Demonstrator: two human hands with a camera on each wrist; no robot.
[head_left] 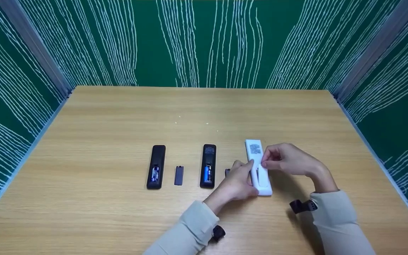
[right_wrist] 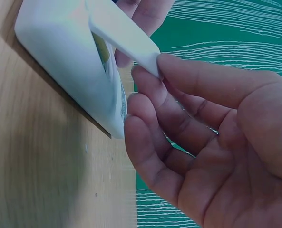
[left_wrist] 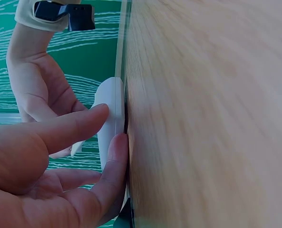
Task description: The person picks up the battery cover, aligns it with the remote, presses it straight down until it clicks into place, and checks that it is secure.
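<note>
A white remote control (head_left: 254,148) lies back side up on the table, to the right of two black ones. My left hand (head_left: 238,181) holds its left edge, with thumb and fingers against the side in the left wrist view. Between thumb and fingertips, my right hand (head_left: 290,159) pinches the free end of its white battery cover (right_wrist: 124,33). The cover is tilted up, its other end still at the remote. Under it, a yellowish battery (right_wrist: 102,49) shows in the gap. Much of the compartment is hidden.
Two black remotes, one at left (head_left: 158,156) and one in the middle (head_left: 209,156), lie with batteries showing in open compartments. A dark battery cover (head_left: 179,175) lies between them. Another dark piece (head_left: 227,172) is mostly hidden behind my left hand. Green walls enclose the wooden table (head_left: 119,219).
</note>
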